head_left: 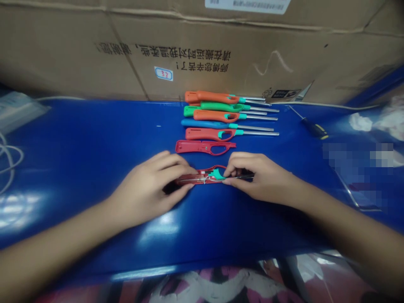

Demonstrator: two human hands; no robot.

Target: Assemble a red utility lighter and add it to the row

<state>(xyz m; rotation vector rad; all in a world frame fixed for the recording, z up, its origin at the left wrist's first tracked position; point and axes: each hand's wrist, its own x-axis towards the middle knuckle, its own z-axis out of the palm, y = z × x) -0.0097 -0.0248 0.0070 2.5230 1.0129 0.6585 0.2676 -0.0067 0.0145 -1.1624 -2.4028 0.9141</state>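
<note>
An opened red utility lighter [202, 178] lies on the blue table, its inner parts and teal trigger [216, 173] exposed. My left hand [158, 181] pinches its handle end between thumb and fingers. At the other end, my right hand [257, 174] is closed on the lighter's metal tube [244, 176], close by the trigger; the fingers partly hide the tube. Just beyond them rests a loose red casing half [202, 147]. Farther back several assembled utility lighters lie side by side, among them a red one [205, 134], a blue one [205, 123] and an orange one [211, 115].
A large cardboard box [126, 54] stands along the table's back. To the right lie a screwdriver [312, 126] and crumpled white material [361, 122]. A white device [22, 110] and a looped cable [11, 160] sit at the left edge.
</note>
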